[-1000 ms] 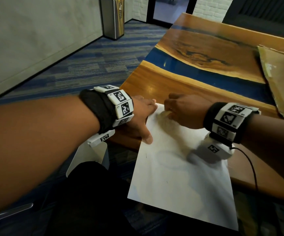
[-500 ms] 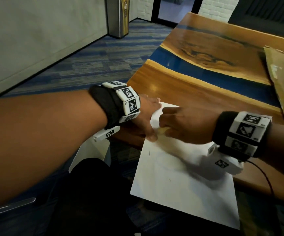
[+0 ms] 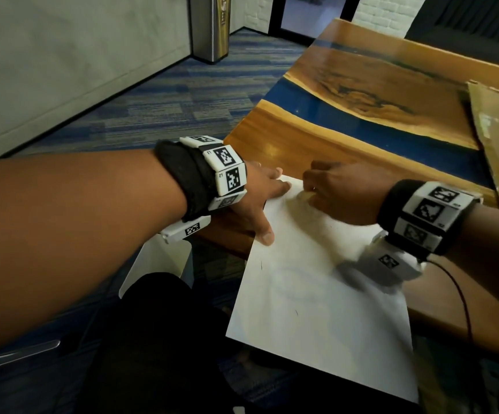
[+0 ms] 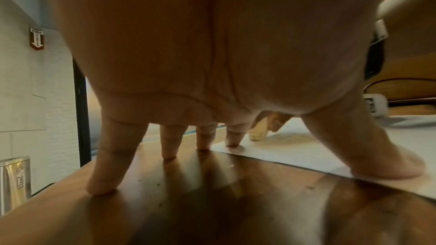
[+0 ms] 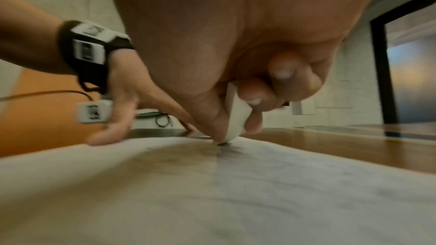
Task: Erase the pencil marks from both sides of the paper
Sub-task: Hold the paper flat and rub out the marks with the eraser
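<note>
White paper (image 3: 317, 309), whitish eraser (image 5: 235, 116), amber wood table (image 3: 317, 135) with blue streak, blue striped carpet (image 3: 167, 97)

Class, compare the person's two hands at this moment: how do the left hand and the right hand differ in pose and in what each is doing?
The left hand is spread flat with straight fingers, while the right hand is curled. The left hand holds nothing and only pins the paper by thumb and forefinger, its other fingers on the wooden table; the right hand pinches a white eraser whose tip touches the sheet. Both work at the paper's far corner, and both wrists wear marker bands.

Head view high, looking down; wrist views low, close, share paper (image 3: 317, 294).
</note>
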`<state>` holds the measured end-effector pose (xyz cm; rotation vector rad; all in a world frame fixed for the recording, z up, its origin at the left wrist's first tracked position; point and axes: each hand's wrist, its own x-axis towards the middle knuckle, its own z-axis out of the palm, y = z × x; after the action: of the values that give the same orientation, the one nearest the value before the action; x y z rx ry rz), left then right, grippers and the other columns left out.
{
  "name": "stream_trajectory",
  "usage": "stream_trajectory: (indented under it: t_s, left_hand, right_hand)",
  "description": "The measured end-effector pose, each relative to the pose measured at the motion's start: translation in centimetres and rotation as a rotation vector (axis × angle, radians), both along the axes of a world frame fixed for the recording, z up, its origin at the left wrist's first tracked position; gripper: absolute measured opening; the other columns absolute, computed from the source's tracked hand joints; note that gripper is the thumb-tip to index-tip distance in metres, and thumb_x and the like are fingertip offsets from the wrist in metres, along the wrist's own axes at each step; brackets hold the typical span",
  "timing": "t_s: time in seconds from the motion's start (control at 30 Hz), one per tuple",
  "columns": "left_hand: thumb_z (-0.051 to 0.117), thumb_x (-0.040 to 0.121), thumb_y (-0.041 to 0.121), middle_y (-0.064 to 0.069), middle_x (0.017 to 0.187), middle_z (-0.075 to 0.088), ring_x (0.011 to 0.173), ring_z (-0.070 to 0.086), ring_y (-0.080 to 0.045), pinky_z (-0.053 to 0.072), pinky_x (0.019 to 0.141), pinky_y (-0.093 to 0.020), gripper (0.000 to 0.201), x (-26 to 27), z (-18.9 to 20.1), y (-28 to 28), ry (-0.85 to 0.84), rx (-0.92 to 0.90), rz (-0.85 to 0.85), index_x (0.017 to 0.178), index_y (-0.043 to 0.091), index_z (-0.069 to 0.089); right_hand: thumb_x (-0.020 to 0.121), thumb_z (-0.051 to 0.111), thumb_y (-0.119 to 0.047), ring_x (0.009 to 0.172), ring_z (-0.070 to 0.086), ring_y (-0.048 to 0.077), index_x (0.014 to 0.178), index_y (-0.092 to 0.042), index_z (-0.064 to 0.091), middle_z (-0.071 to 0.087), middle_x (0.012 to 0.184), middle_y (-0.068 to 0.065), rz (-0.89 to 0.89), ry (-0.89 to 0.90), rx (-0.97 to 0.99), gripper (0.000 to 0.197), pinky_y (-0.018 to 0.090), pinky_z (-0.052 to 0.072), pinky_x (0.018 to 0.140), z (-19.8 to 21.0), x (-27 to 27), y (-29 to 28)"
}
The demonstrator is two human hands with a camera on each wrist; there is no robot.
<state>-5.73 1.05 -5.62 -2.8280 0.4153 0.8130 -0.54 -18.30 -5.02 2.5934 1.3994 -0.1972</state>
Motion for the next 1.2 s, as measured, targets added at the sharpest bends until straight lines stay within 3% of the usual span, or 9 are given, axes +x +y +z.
stream_trajectory:
  t_s: [0.13, 0.23, 0.3, 0.43, 0.6, 0.77, 0.93, 1.07, 1.2]
  left_hand:
    - [0.065, 0.063, 0.086, 0.000, 0.169, -0.005, 0.153, 0.007, -0.037, 0.018, 0.119, -0.055, 0.128, 0.3, -0.4, 0.5, 0.009, -0.014, 0.001, 0.160, 0.032, 0.002]
    - [0.064, 0.066, 0.085, -0.001, 0.169, -0.006, 0.153, 0.007, -0.036, 0.019, 0.119, -0.053, 0.128, 0.2, -0.3, 0.1, -0.010, 0.014, -0.011, 0.160, 0.030, -0.002]
    - [0.064, 0.067, 0.083, -0.001, 0.169, -0.005, 0.153, 0.008, -0.036, 0.020, 0.119, -0.052, 0.127, 0.0, -0.1, 0.0, -0.013, 0.014, -0.012, 0.161, 0.029, -0.002]
    - [0.068, 0.064, 0.083, -0.002, 0.169, -0.004, 0.153, 0.009, -0.037, 0.020, 0.120, -0.053, 0.124, 0.1, 0.1, 0.3, 0.011, -0.037, -0.012, 0.159, 0.037, 0.005]
    - [0.064, 0.069, 0.083, -0.001, 0.169, -0.008, 0.153, 0.006, -0.035, 0.019, 0.119, -0.053, 0.123, -0.1, 0.3, -0.1, 0.007, 0.015, -0.008, 0.159, 0.036, -0.005]
    - [0.067, 0.066, 0.082, -0.002, 0.169, -0.005, 0.152, 0.010, -0.036, 0.021, 0.118, -0.053, 0.122, 0.2, 0.4, -0.1, 0.030, 0.010, -0.010, 0.159, 0.038, 0.001]
    - [0.066, 0.069, 0.081, -0.001, 0.169, -0.010, 0.153, 0.007, -0.036, 0.018, 0.119, -0.055, 0.124, 0.0, 0.7, -0.7, 0.034, 0.062, 0.012, 0.159, 0.038, -0.009]
    - [0.064, 0.069, 0.083, 0.006, 0.168, -0.016, 0.154, -0.002, -0.038, 0.013, 0.120, -0.057, 0.123, -0.4, 0.9, -1.0, 0.057, 0.007, 0.073, 0.159, 0.037, -0.007]
    - [0.061, 0.057, 0.093, 0.007, 0.169, -0.009, 0.152, 0.004, -0.044, 0.017, 0.120, -0.060, 0.132, -0.2, -0.3, -0.9, 0.027, -0.044, 0.049, 0.160, 0.032, 0.004]
  right_hand:
    - [0.098, 0.051, -0.039, 0.087, 0.055, 0.011, 0.114, -0.029, 0.060, 0.045, 0.104, -0.014, 0.222, 0.130, 0.007, 0.021, 0.023, 0.044, 0.076, -0.2, -2.7, 0.4]
    - [0.098, 0.054, -0.035, 0.090, 0.055, 0.013, 0.119, -0.025, 0.058, 0.052, 0.111, -0.006, -0.008, 0.038, 0.016, 0.023, 0.029, 0.049, 0.078, 0.0, 0.0, 0.3]
    - [0.098, 0.054, -0.034, 0.088, 0.055, 0.014, 0.117, -0.023, 0.057, 0.051, 0.108, -0.006, -0.035, 0.017, 0.035, 0.022, 0.027, 0.047, 0.074, -0.1, 0.2, 0.1]
    - [0.097, 0.055, -0.036, 0.083, 0.052, 0.010, 0.111, -0.028, 0.060, 0.048, 0.104, -0.011, 0.233, 0.178, 0.046, 0.017, 0.021, 0.041, 0.072, -0.2, -3.2, 0.9]
    - [0.098, 0.054, -0.033, 0.084, 0.053, 0.011, 0.120, -0.024, 0.058, 0.051, 0.109, -0.006, -0.041, 0.034, 0.015, 0.024, 0.027, 0.048, 0.073, 0.1, -0.1, 0.7]
    - [0.097, 0.055, -0.034, 0.083, 0.051, 0.011, 0.111, -0.028, 0.060, 0.042, 0.102, -0.013, 0.227, 0.167, -0.013, 0.016, 0.027, 0.047, 0.074, 0.5, -3.4, 0.5]
    - [0.098, 0.056, -0.033, 0.090, 0.055, 0.015, 0.119, -0.024, 0.059, 0.056, 0.112, -0.002, -0.070, 0.022, -0.019, 0.023, 0.027, 0.049, 0.077, 0.2, 1.2, -0.7]
    - [0.098, 0.056, -0.034, 0.086, 0.056, 0.016, 0.114, -0.023, 0.059, 0.056, 0.106, -0.002, -0.084, 0.011, -0.016, 0.020, 0.028, 0.051, 0.072, -0.1, 1.4, -0.6]
    - [0.098, 0.054, -0.034, 0.082, 0.055, 0.014, 0.117, -0.023, 0.057, 0.052, 0.106, -0.005, -0.072, -0.007, -0.013, 0.023, 0.029, 0.052, 0.071, 0.3, -0.2, -0.4]
